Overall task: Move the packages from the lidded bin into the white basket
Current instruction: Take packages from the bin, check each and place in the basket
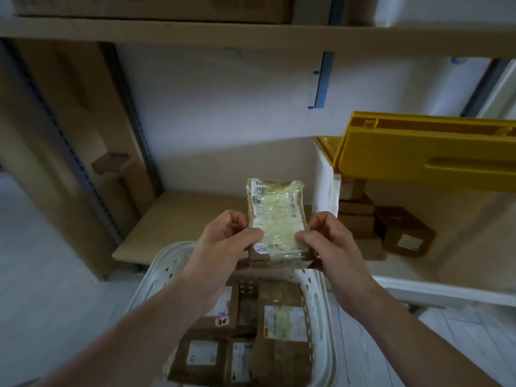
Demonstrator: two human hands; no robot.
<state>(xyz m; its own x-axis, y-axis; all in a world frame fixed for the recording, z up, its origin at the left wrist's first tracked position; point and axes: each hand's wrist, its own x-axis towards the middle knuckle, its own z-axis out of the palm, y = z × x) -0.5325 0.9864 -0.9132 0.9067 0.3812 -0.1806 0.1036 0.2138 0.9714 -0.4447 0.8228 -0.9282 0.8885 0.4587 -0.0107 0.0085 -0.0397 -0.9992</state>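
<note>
Left hand (223, 241) and right hand (326, 241) pinch the package (275, 219) edges (label facing up), positioned over the white basket (164, 272) for release.

Dim, cool indoor light; glare is caught on the taped package (275, 219). Soft blur throughout; shelf (251, 34) lines are bowed by wide-angle distortion.

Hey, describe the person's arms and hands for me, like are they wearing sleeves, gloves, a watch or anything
Both forearms are bare as far as the picture shows: no sleeves reach into view. The left hand and the right hand wear no gloves. No watch, bracelet or ring is visible on either wrist or on the fingers that show, and no markings can be made out.
</note>
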